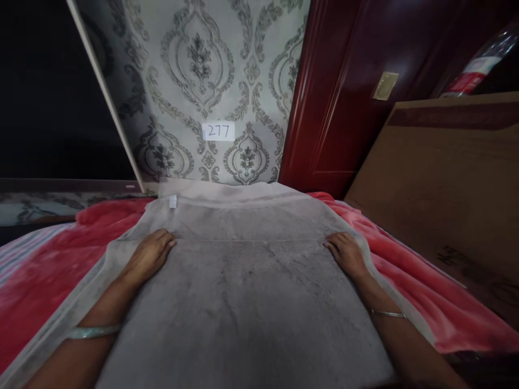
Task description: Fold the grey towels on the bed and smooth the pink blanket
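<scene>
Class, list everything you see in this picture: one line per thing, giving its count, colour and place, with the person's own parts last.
towel: one, grey, spread flat over the blanket, centre
tag: one, white, on the towel's far left corner
blanket: one, red, under the towel
label: one, white, reads 277, on patterned wall
door: one, dark red, right of wall
cardboard box: one, brown, right
bottle: one, clear with red label, behind box
left hand: flat on towel, bangle on wrist
right hand: flat on towel, bangle on wrist

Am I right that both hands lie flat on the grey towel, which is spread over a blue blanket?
Not quite. The head view shows the left hand and right hand flat on the grey towel, but the blanket beneath is red, not blue.
</scene>
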Motion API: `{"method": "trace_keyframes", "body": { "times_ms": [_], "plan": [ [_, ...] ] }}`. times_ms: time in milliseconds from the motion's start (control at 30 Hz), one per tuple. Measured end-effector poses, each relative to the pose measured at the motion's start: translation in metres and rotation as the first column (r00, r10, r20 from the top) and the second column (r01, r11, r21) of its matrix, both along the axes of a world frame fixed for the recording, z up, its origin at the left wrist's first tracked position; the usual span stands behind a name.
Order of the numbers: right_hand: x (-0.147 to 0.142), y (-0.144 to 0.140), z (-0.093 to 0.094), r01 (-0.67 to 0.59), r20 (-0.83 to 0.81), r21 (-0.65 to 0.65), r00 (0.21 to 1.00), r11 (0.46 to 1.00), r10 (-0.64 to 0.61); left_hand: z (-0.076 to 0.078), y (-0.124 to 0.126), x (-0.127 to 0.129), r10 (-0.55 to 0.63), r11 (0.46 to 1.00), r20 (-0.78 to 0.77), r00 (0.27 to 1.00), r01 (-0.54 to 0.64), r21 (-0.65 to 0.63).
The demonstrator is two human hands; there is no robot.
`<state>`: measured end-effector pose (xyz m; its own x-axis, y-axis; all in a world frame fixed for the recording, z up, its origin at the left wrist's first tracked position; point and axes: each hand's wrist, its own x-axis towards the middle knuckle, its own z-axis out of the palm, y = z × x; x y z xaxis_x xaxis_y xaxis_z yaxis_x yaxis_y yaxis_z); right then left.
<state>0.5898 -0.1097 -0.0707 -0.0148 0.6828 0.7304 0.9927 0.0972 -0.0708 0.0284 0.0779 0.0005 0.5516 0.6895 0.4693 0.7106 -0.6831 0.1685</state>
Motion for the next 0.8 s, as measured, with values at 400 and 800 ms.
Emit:
{"method": "trace_keyframes", "body": {
  "times_ms": [400, 800],
  "plan": [
    [-0.013, -0.021, 0.031, 0.021, -0.035, 0.021, 0.999, 1.000, -0.021, 0.004, -0.019, 0.001, 0.057, 0.972, -0.061, 0.997, -0.041, 0.230],
    [-0.013, -0.102, 0.056, 0.242, -0.019, 0.124, 0.970, 0.962, -0.241, 0.057, -0.102, -0.042, -0.038, 0.814, -0.119, 0.992, 0.100, 0.572]
  ]
}}
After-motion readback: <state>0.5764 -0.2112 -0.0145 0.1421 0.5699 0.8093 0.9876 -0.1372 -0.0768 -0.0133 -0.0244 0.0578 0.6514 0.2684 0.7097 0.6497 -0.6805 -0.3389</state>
